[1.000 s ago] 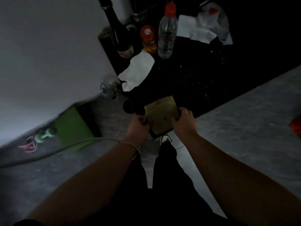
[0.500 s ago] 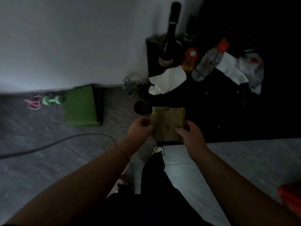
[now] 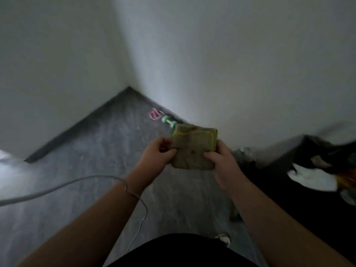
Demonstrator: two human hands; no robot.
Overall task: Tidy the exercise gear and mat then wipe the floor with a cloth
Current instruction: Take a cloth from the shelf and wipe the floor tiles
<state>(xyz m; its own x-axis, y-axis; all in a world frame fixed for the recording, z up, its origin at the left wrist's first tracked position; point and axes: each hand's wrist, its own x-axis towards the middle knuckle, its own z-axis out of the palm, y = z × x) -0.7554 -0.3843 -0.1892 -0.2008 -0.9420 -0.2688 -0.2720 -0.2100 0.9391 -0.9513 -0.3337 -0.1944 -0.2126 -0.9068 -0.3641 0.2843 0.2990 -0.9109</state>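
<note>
Currently I read the step in hand as cloth preparation ahead of the floor wipe: the folded yellow-green cloth (image 3: 193, 149) is held in the air at the centre of the head view, above the grey floor (image 3: 92, 170), between both hands. My left hand (image 3: 159, 152) pinches its left edge with curled fingers (image 3: 170, 151), and my right hand (image 3: 221, 162) grips its right side with the thumb across the front face; neither hand is open. The cloth shows several layers at its top edge and a few reddish spots on its face. At 12 o'clock from the cloth, close to the wall base, a green dumbbell (image 3: 168, 121) lies on the floor with a pink loop (image 3: 154, 114) just beside it at its 10 o'clock; I judge this gear already placed against the wall. A pale cable (image 3: 57, 186) runs across the floor from 9 o'clock toward my left wrist. I judge the next move calls for lowering the cloth flat onto the floor and keeping the stroke away from the cable. No container is plainly visible; the dark area at 3 o'clock holds blurred white and orange items (image 3: 316, 179) that I cannot identify.
</note>
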